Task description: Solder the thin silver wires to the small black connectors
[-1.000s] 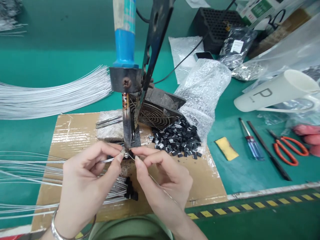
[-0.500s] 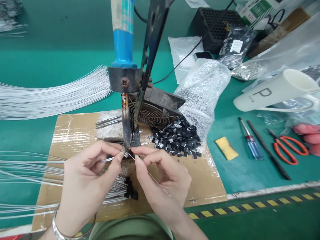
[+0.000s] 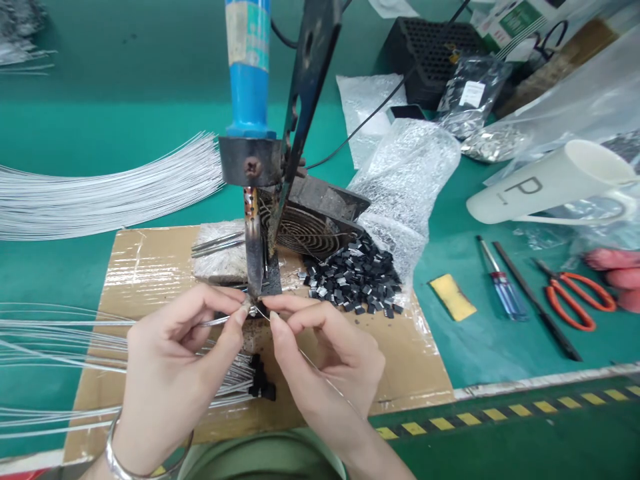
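Observation:
Just below the tip of a blue-handled soldering iron (image 3: pixel 254 247), fixed upright in a clamp, both my hands meet. My left hand (image 3: pixel 185 363) is closed, pinching a white cable (image 3: pixel 216 322) near its end; the small part at the fingertips is mostly hidden. Thumb and forefinger of my right hand (image 3: pixel 330 353) pinch a thin solder wire (image 3: pixel 320 373), its end close to the iron's tip. Under my left hand lie finished-looking cables with black connectors (image 3: pixel 261 380). A heap of loose black connectors (image 3: pixel 357 277) sits beyond my right hand.
Brown cardboard (image 3: pixel 400 373) covers the work spot. Behind the iron stands a dirty fan (image 3: pixel 310 227). White cables (image 3: pixel 100 200) lie at the left. On the right are a yellow sponge (image 3: pixel 453 297), a screwdriver (image 3: pixel 505 287), orange-handled pliers (image 3: pixel 575 293) and a white mug (image 3: pixel 545 183).
Both hands stay almost in place at the iron's tip, keeping the same pinches. The view has shifted very slightly.

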A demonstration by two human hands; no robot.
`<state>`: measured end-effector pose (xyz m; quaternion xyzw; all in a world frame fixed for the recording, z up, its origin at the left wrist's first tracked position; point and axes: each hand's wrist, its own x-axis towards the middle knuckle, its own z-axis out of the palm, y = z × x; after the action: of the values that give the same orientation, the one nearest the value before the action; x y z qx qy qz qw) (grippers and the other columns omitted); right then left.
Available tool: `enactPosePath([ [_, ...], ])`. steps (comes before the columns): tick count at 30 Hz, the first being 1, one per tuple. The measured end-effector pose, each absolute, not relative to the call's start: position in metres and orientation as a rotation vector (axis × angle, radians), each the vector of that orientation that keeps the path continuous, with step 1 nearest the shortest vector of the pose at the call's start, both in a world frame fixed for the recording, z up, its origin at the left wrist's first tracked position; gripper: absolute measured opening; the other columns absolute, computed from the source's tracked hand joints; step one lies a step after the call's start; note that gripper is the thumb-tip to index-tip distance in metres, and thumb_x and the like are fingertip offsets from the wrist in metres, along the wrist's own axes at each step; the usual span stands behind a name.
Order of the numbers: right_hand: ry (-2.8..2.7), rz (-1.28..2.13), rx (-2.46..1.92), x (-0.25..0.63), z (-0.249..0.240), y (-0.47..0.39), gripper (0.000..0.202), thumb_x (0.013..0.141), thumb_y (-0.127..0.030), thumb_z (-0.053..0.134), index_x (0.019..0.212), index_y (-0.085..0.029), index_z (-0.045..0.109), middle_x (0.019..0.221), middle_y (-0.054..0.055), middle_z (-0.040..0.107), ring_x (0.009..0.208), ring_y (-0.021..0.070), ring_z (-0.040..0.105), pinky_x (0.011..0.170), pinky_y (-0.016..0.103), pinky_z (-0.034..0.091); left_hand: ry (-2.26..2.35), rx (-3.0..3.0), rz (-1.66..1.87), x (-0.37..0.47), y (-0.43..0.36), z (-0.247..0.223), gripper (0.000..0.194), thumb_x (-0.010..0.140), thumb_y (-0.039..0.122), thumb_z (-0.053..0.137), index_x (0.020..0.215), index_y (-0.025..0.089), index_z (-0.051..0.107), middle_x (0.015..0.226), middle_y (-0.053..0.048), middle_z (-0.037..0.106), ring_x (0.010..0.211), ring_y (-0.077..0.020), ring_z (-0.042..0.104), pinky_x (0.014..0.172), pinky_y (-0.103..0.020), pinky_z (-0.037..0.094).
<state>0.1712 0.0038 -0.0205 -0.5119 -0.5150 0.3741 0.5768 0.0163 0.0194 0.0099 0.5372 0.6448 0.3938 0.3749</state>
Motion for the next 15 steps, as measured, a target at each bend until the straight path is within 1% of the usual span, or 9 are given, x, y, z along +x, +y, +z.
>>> enactPosePath([
  [4,-1.193,0.870,-1.190,0.170,-0.022,0.004,0.020,0.092,-0.007,0.072,0.082,-0.024,0.068,0.103,0.006,0.088,0.092,0.0223,0.085,0.081,0.033,0.069,1.639,1.362,1.009,0.017,0.023,0.008,0.009,0.081,0.019,0.076,0.077,0.026,0.077,0.087,0.004,0.082,0.071,-0.0098,0.075,0.063,-0.013,0.056],
  [7,-1.193,0.891,-1.192,0.170,-0.025,0.003,0.021,0.092,-0.006,0.072,0.083,-0.024,0.068,0.104,0.005,0.087,0.093,0.0214,0.085,0.084,0.032,0.069,1.627,1.384,0.976,0.018,0.027,0.005,0.008,0.082,0.020,0.075,0.077,0.026,0.078,0.085,0.003,0.082,0.070,-0.0107,0.074,0.061,-0.014,0.056],
  [10,-1.197,0.931,-1.188,0.171,-0.025,0.001,0.021,0.093,-0.007,0.072,0.083,-0.024,0.068,0.104,0.004,0.087,0.093,0.0199,0.084,0.085,0.031,0.067,1.627,1.426,0.932,0.016,0.025,0.004,0.007,0.083,0.022,0.075,0.078,0.026,0.077,0.084,0.002,0.083,0.065,-0.0114,0.071,0.054,-0.017,0.051],
  [12,-1.181,0.940,-1.214,0.176,-0.025,0.000,0.020,0.095,-0.009,0.072,0.082,-0.024,0.067,0.102,0.004,0.087,0.093,0.0208,0.084,0.082,0.032,0.067,1.626,1.458,0.892,0.013,0.021,0.003,0.007,0.085,0.024,0.074,0.078,0.025,0.076,0.086,0.001,0.083,0.062,-0.0121,0.068,0.049,-0.018,0.046],
  [15,-1.111,0.864,-1.349,0.194,-0.029,0.001,0.018,0.097,-0.017,0.072,0.081,-0.024,0.069,0.095,0.005,0.086,0.091,0.0229,0.083,0.080,0.034,0.066,1.672,1.541,0.811,0.007,0.015,-0.001,0.010,0.090,0.028,0.072,0.081,0.026,0.075,0.087,0.001,0.083,0.051,-0.0102,0.057,0.043,-0.021,0.040],
])
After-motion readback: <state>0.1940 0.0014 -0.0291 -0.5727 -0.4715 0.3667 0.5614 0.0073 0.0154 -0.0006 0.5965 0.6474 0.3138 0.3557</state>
